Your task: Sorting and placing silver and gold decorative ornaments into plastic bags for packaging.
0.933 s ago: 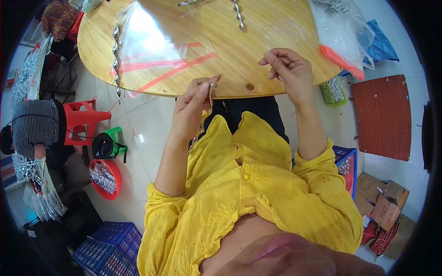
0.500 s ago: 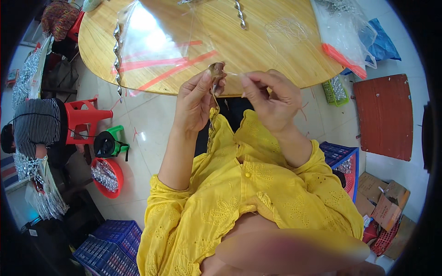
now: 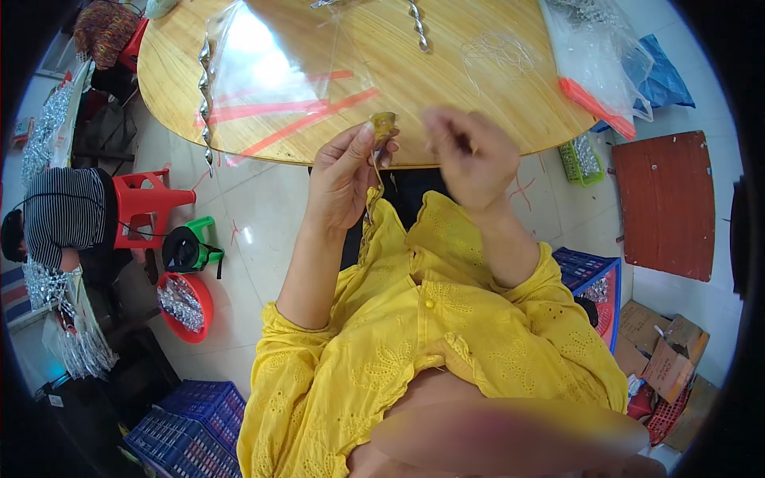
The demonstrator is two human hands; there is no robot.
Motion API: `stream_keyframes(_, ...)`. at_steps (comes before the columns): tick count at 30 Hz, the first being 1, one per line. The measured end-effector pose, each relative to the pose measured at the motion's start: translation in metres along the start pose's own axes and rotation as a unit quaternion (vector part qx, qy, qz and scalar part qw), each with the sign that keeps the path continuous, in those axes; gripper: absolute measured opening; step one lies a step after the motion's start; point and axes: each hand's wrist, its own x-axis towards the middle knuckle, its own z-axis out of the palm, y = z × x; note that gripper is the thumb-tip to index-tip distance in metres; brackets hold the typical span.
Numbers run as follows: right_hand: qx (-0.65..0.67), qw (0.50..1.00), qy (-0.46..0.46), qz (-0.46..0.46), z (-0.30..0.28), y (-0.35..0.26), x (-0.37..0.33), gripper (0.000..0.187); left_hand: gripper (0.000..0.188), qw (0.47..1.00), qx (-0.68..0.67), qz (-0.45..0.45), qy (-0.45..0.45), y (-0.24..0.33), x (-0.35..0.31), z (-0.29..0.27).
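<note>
My left hand [image 3: 343, 179] is closed on a shiny twisted metallic strip [image 3: 383, 124], pinching it near its top end just over the table's near edge. The strip's lower length hangs down in front of the yellow shirt. To the right, my right hand [image 3: 478, 163] is raised with its fingers curled, apart from the strip. Motion blurs those fingers, so whether a thread is between them cannot be made out. Beyond, on the round wooden table [image 3: 446, 95], lie a clear plastic bag [image 3: 259, 68] with red bands, two similar silvery twisted strips [image 3: 204, 88] and a loose coil of clear thread [image 3: 498, 54].
A clear bag of silvery pieces [image 3: 594, 48] lies at the table's right edge. On the left are a seated person [image 3: 68, 207], a red stool [image 3: 143, 199] and a red basin [image 3: 209, 311]. Blue crates [image 3: 191, 422] and a brown wooden board [image 3: 668, 205] flank me.
My right hand has turned and blurred with motion; the fine thread seen between the hands no longer shows. The strip's top in my left hand has shifted slightly right and shows a broader face.
</note>
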Motion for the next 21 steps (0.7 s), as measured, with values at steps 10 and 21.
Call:
stream_keyframes(10,-0.013,0.972,-0.23,-0.04,-0.01,0.061,0.086,0.02,0.03,0.996,0.015,0.043,0.081,0.01,0.0,-0.02)
stream_keyframes(21,-0.11,0.966,-0.233,-0.032,-0.02,0.068,0.064,0.014,0.028,0.992,-0.021,0.075,0.095,0.016,-0.005,-0.025)
